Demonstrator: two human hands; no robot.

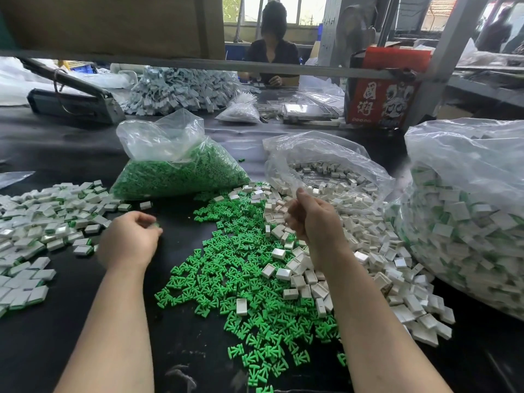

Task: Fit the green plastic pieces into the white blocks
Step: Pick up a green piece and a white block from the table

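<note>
A: Why's the finished pile (42,222) way off left?

B: Drop zone, I'd guess. Left hand (129,241) pinches something green there. Green pieces (241,265) sit mid-tabletop, white blocks (368,251) right; right hand (314,219) curls over them, contents hidden.

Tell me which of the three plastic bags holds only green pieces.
The bag of green pieces, behind the left hand. The middle bag holds white blocks; the right bag holds white-and-green ones.

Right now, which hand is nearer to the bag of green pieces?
Left. The left hand is just below the bag of green pieces, near its front edge. The right hand is further off to its right, over the white blocks.
</note>
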